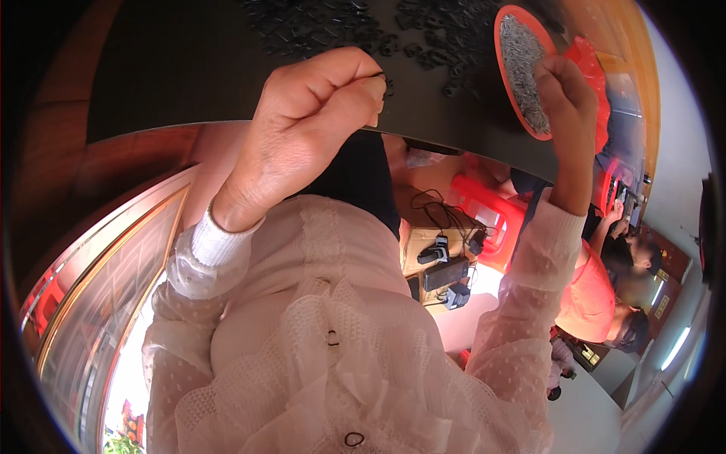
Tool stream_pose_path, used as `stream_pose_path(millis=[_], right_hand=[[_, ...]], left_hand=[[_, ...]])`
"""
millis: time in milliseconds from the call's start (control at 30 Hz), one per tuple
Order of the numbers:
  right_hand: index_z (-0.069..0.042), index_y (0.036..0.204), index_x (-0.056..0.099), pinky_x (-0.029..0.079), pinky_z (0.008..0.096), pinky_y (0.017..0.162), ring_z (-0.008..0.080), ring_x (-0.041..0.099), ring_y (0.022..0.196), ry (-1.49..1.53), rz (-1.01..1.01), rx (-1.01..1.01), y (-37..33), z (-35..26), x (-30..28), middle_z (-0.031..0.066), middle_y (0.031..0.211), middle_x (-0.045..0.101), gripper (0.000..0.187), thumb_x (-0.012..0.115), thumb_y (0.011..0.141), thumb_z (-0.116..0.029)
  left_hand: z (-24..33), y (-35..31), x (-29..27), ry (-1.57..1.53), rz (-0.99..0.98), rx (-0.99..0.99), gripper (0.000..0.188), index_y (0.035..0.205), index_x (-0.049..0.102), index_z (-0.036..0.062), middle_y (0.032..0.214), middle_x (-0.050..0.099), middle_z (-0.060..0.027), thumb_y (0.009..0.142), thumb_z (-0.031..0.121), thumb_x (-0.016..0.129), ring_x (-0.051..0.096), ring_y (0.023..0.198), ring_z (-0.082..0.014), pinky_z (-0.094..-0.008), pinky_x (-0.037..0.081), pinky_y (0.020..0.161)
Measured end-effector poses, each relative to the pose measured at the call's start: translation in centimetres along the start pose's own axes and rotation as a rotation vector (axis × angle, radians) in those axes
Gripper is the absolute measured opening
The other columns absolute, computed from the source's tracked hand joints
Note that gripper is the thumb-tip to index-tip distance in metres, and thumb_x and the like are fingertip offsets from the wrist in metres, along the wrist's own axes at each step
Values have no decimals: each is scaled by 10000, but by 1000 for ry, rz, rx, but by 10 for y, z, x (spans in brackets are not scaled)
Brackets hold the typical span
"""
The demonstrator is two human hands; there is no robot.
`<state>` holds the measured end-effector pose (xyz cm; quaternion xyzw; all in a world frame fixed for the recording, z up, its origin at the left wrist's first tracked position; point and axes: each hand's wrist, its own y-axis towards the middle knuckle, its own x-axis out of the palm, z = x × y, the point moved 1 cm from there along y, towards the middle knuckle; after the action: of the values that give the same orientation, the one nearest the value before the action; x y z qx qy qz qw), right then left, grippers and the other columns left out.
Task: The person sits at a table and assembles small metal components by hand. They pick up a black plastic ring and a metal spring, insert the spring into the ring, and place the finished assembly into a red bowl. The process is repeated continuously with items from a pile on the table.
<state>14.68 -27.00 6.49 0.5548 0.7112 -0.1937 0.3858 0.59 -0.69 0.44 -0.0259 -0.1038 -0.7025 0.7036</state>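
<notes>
My left hand (310,113) is closed in a pinch above the near edge of the dark table (189,91). A small black curved piece pokes out between its thumb and forefinger; most of it is hidden by the fingers. Over the right side of an orange oval bowl (499,38) is my right hand (569,94), its fingers drawn together. Whether they hold anything cannot be made out. Many short, thin grey metal pins (522,72) fill the bowl. Loose small black parts (431,49) lie spread across the table beyond my left hand.
A crinkled red bag or wrap (594,76) sits right of the bowl. Below the table are a cardboard box (416,234) with black adapters and cables (446,272), and a red plastic stool (503,216). Other people, one in an orange top (590,291), sit to the right.
</notes>
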Motion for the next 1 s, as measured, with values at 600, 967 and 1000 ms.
stream_pose_path(millis=[600,967,1000], right_hand=[[-1,851,596,331,179,498,-6,411,593,429,-499,-107,-26,-109,74,-61,657,497,97,602,886,-91],[-2,850,595,336,183,507,-2,417,601,445,-475,-77,-29,-112,78,-58,661,495,85,606,887,-77],[-2,848,595,336,183,509,-3,417,602,445,-458,-81,-29,-111,79,-59,662,496,86,609,886,-79]], left_hand=[[1,-1,-9,-69,-98,30,183,891,583,5,760,592,-30,962,135,476,418,556,-47,-194,329,503],[-2,0,-10,-89,-104,28,194,895,585,12,759,591,-28,970,154,476,401,551,-39,-189,308,496],[-1,0,-10,-99,-103,30,196,896,585,11,759,591,-28,971,156,476,399,551,-38,-189,307,495]])
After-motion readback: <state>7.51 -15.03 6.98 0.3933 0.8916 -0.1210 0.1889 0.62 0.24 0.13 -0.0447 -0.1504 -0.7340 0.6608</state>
